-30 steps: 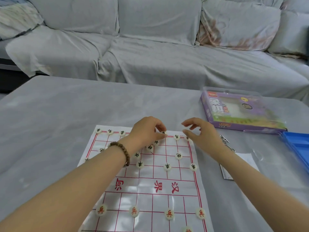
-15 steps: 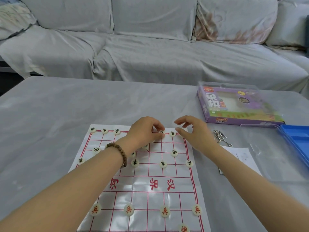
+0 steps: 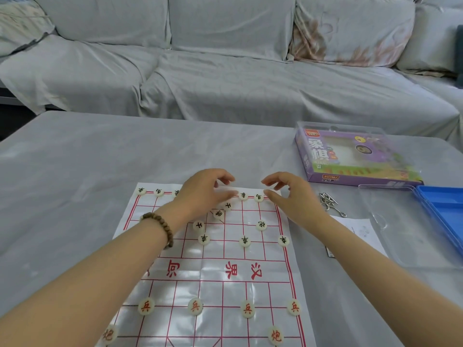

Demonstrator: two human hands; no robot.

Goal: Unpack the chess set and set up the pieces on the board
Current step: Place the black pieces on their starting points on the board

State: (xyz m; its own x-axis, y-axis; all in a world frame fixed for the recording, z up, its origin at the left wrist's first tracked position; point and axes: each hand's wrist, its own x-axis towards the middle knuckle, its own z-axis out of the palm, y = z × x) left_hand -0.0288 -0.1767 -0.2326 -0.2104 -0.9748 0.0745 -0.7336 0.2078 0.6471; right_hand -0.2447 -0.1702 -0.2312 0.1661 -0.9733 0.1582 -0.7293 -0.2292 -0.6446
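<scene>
A white sheet board point(image 3: 195, 269) with a red grid lies on the table. Round white pieces with black characters stand along its far rows, such as one point(image 3: 243, 195) and its neighbour point(image 3: 258, 197). Three more point(image 3: 228, 205) sit off the grid points near the far middle. Red soldiers point(image 3: 247, 308) and red cannons point(image 3: 275, 335) stand on the near half. My left hand point(image 3: 205, 194) hovers over the far middle row with fingers loosely curled, holding nothing. My right hand point(image 3: 293, 196) hovers at the far right corner, fingers relaxed, and hides that corner.
The purple chess box point(image 3: 350, 156) lies at the right rear of the table. A blue tray point(image 3: 446, 209), a clear lid point(image 3: 400, 229), a metal ring trinket point(image 3: 328, 201) and a paper leaflet point(image 3: 358, 231) lie to the right. A covered sofa point(image 3: 225, 83) stands behind.
My left hand's fingers have come off the far-row piece they touched, leaving it standing beside the thumb. My right hand has hardly moved.
</scene>
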